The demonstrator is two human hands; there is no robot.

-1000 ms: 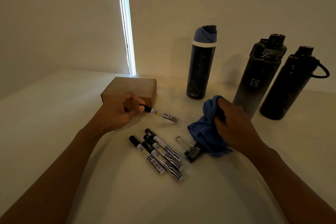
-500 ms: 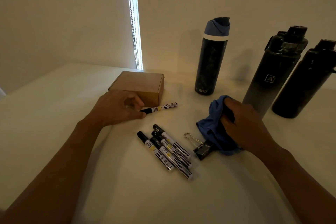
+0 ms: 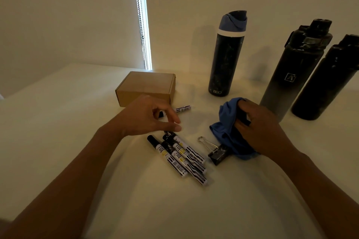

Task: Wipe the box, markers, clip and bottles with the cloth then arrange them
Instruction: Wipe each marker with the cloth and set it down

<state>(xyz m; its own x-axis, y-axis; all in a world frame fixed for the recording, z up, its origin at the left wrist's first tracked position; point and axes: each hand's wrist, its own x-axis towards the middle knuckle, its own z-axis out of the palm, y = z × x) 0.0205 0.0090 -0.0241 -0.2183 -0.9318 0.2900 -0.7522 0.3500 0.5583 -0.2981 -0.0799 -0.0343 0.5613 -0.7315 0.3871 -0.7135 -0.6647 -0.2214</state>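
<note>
Her left hand (image 3: 149, 116) hovers above the marker pile (image 3: 180, 156), grip loose and holding nothing; right hand (image 3: 260, 132) bunches the blue cloth (image 3: 225, 124) on the surface (image 3: 58, 122).

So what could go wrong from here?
The left hand, empty, hovers just above the marker pile; a careless grab could scatter them. The lone marker by the box may roll. The cloth in the right hand overlaps the binder clip and could drag it.
</note>
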